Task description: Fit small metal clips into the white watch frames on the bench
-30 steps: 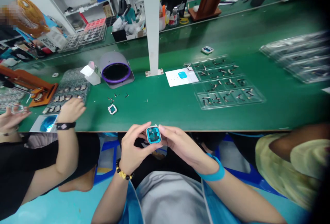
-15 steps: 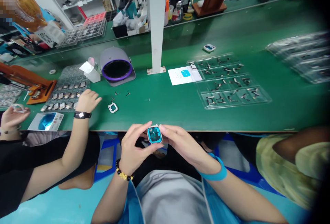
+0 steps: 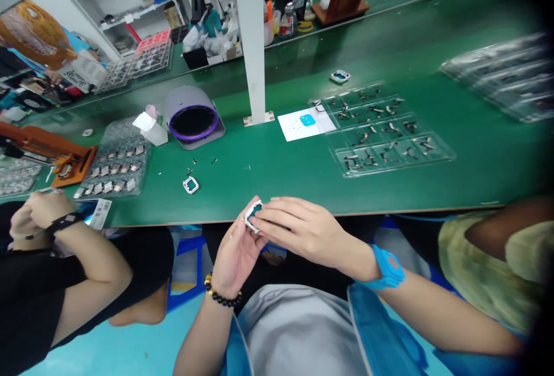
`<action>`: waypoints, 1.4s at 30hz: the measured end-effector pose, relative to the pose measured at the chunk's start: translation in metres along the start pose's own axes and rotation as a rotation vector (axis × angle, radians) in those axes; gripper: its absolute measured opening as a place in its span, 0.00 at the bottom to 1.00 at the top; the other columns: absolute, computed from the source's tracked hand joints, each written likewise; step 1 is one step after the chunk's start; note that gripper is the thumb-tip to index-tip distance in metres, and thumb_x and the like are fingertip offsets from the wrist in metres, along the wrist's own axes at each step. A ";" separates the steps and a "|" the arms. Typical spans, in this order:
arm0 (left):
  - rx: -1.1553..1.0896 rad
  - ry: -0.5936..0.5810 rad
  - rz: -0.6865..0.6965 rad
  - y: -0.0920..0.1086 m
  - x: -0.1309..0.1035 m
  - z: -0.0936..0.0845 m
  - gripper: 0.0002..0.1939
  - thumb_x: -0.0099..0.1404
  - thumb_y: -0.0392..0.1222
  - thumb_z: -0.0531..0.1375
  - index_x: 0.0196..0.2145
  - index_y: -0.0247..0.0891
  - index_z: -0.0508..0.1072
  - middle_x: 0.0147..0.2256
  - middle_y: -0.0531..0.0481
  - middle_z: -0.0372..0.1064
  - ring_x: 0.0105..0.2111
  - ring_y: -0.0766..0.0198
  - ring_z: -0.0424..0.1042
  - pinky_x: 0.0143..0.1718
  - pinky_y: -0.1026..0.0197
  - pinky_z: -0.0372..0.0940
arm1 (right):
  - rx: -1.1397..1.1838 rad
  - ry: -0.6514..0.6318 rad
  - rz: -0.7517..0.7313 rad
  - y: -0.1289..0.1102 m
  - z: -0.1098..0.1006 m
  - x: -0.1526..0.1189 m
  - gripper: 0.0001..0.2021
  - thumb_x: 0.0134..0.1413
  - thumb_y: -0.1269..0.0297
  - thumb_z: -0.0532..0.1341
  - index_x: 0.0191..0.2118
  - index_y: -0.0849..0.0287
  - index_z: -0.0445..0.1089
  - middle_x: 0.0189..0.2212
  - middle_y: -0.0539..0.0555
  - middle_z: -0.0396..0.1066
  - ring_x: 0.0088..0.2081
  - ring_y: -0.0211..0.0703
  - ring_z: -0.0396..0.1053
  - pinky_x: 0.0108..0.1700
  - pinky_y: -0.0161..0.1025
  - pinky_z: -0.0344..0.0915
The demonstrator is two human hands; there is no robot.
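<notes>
A small square watch case (image 3: 253,215) with a pale rim and dark teal inside is held tilted just beyond the table's front edge. My left hand (image 3: 239,255), with a beaded bracelet on the wrist, grips it from the left and below. From the right, my right hand (image 3: 305,229) has its fingers laid over the case, with the fingertips at its inner side; a blue band is round that wrist. A similar case (image 3: 190,185) lies on the green table (image 3: 277,183), near a few small dark parts (image 3: 213,160).
Clear trays with small parts (image 3: 389,134) are at the right. A grey and purple device (image 3: 193,116) stands by a white post (image 3: 256,76). At left a co-worker's hands (image 3: 43,211) are beside a tray (image 3: 116,162). Another person sits at right.
The watch case has turned from facing me to a tilted position. My right hand's fingers have moved across it. The co-worker's hand at left has drawn back from the tray towards their other hand.
</notes>
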State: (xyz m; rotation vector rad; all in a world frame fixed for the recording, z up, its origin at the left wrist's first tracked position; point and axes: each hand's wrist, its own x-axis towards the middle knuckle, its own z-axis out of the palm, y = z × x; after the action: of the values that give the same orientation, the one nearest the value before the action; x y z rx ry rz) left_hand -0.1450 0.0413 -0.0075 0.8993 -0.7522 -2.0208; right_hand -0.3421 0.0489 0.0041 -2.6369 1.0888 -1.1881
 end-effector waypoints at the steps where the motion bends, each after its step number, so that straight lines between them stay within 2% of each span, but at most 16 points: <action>1: 0.002 0.006 0.004 -0.002 0.000 -0.001 0.27 0.70 0.57 0.61 0.62 0.47 0.72 0.63 0.45 0.69 0.57 0.59 0.72 0.57 0.57 0.70 | -0.007 0.018 0.001 -0.001 0.001 -0.001 0.16 0.70 0.69 0.59 0.60 0.54 0.72 0.53 0.56 0.78 0.57 0.48 0.73 0.60 0.48 0.72; 4: 0.050 -0.013 0.029 -0.006 -0.001 -0.005 0.30 0.67 0.57 0.65 0.63 0.48 0.71 0.63 0.45 0.68 0.58 0.57 0.72 0.56 0.59 0.70 | 0.013 0.062 0.068 -0.008 0.005 -0.002 0.14 0.69 0.65 0.61 0.57 0.51 0.74 0.52 0.54 0.78 0.58 0.49 0.71 0.62 0.53 0.70; 8: 0.129 -0.062 0.082 -0.003 -0.003 -0.012 0.32 0.65 0.53 0.68 0.65 0.47 0.69 0.63 0.43 0.69 0.60 0.53 0.72 0.57 0.57 0.70 | 0.013 0.094 0.206 -0.019 0.008 -0.002 0.13 0.67 0.60 0.63 0.54 0.53 0.75 0.56 0.58 0.74 0.61 0.54 0.68 0.63 0.59 0.68; 13: 0.202 -0.077 0.127 -0.003 -0.004 -0.020 0.33 0.65 0.49 0.69 0.65 0.48 0.68 0.66 0.42 0.65 0.64 0.52 0.67 0.63 0.53 0.66 | 0.079 0.138 0.376 -0.031 0.015 -0.005 0.11 0.66 0.63 0.63 0.52 0.56 0.73 0.58 0.63 0.70 0.64 0.58 0.63 0.64 0.62 0.66; 18: 0.227 -0.095 0.114 -0.010 -0.002 -0.030 0.34 0.61 0.50 0.71 0.63 0.47 0.71 0.64 0.42 0.67 0.61 0.54 0.70 0.62 0.56 0.66 | 0.283 0.133 0.494 -0.035 0.021 -0.007 0.05 0.64 0.71 0.62 0.44 0.56 0.71 0.59 0.62 0.69 0.66 0.54 0.61 0.65 0.59 0.66; 22: 0.219 -0.081 0.079 -0.012 -0.001 -0.036 0.33 0.60 0.51 0.72 0.61 0.46 0.73 0.63 0.42 0.68 0.58 0.57 0.73 0.59 0.60 0.68 | 0.311 0.154 0.502 -0.039 0.022 -0.008 0.08 0.65 0.72 0.61 0.47 0.55 0.71 0.58 0.60 0.69 0.66 0.53 0.61 0.64 0.58 0.67; 27: 0.285 -0.060 0.102 -0.009 0.000 -0.043 0.35 0.60 0.52 0.72 0.62 0.48 0.71 0.64 0.44 0.67 0.58 0.58 0.72 0.56 0.62 0.69 | 0.278 0.135 0.533 -0.044 0.025 -0.008 0.11 0.65 0.71 0.60 0.51 0.57 0.70 0.57 0.62 0.69 0.64 0.55 0.62 0.65 0.59 0.66; 30: 0.328 -0.062 0.112 -0.008 -0.001 -0.045 0.36 0.59 0.53 0.72 0.63 0.49 0.71 0.64 0.43 0.67 0.59 0.57 0.71 0.54 0.63 0.69 | 0.292 0.160 0.558 -0.045 0.029 -0.010 0.09 0.64 0.72 0.61 0.48 0.57 0.70 0.56 0.62 0.70 0.64 0.55 0.62 0.65 0.61 0.65; 37: 0.434 -0.070 0.119 -0.008 0.000 -0.048 0.37 0.59 0.54 0.72 0.64 0.50 0.68 0.66 0.44 0.64 0.65 0.53 0.65 0.59 0.60 0.67 | 0.323 0.211 0.618 -0.044 0.035 -0.014 0.07 0.63 0.72 0.61 0.45 0.56 0.68 0.54 0.60 0.71 0.63 0.54 0.64 0.63 0.59 0.66; 42: 0.437 -0.066 0.119 -0.008 0.001 -0.049 0.38 0.58 0.55 0.72 0.64 0.48 0.69 0.66 0.42 0.64 0.64 0.53 0.66 0.59 0.59 0.67 | 0.344 0.194 0.605 -0.043 0.035 -0.014 0.05 0.64 0.73 0.61 0.42 0.56 0.67 0.54 0.59 0.71 0.62 0.52 0.64 0.63 0.56 0.66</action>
State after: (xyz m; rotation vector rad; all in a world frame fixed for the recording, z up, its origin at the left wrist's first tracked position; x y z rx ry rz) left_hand -0.1099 0.0357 -0.0421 1.0047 -1.2861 -1.8181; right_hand -0.2997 0.0820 -0.0162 -1.7796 1.4166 -1.3421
